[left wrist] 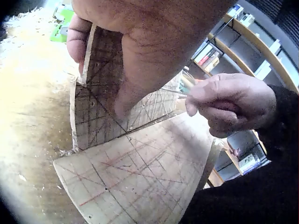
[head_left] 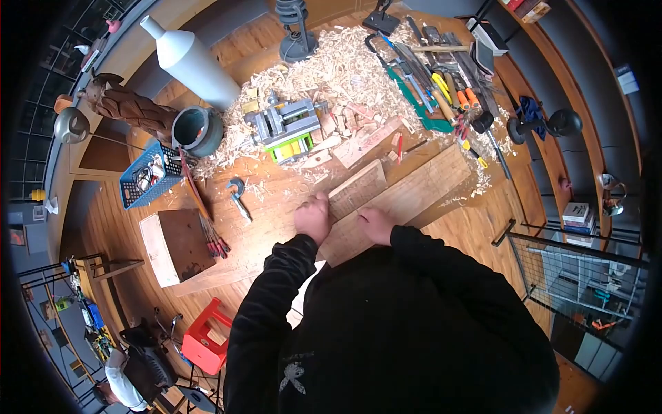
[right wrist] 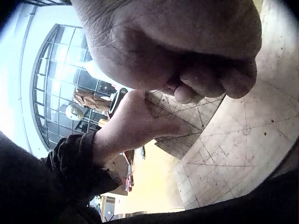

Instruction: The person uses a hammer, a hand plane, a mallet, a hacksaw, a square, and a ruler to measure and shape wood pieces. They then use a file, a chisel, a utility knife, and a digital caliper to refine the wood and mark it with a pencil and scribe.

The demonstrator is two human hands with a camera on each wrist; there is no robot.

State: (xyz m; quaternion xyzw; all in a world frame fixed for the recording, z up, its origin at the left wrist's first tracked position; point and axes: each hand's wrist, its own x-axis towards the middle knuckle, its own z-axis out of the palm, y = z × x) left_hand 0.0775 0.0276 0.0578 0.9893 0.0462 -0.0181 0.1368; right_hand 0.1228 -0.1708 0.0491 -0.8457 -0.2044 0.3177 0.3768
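A short board (head_left: 358,188) with pencilled lines lies beside a longer, wider board (head_left: 414,193). My left hand (head_left: 313,218) grips the near left end of the short board; in the left wrist view its thumb lies across the lined face (left wrist: 105,98). Over the long board, my right hand (head_left: 376,226) has its fingers curled. In the left wrist view that hand (left wrist: 233,105) pinches a thin metal tool (left wrist: 174,91), which reaches over the short board. Red and dark lines cross the nearer board (left wrist: 135,172). The right wrist view shows curled fingers (right wrist: 205,84), with the tool hidden.
Behind the boards are a vise (head_left: 286,121), wood shavings (head_left: 331,58) and scattered hand tools (head_left: 441,83). A clamp (head_left: 238,196), a blue basket (head_left: 148,176), a dark pot (head_left: 198,130) and an open box (head_left: 183,245) stand on the left. A red stool (head_left: 207,338) is below.
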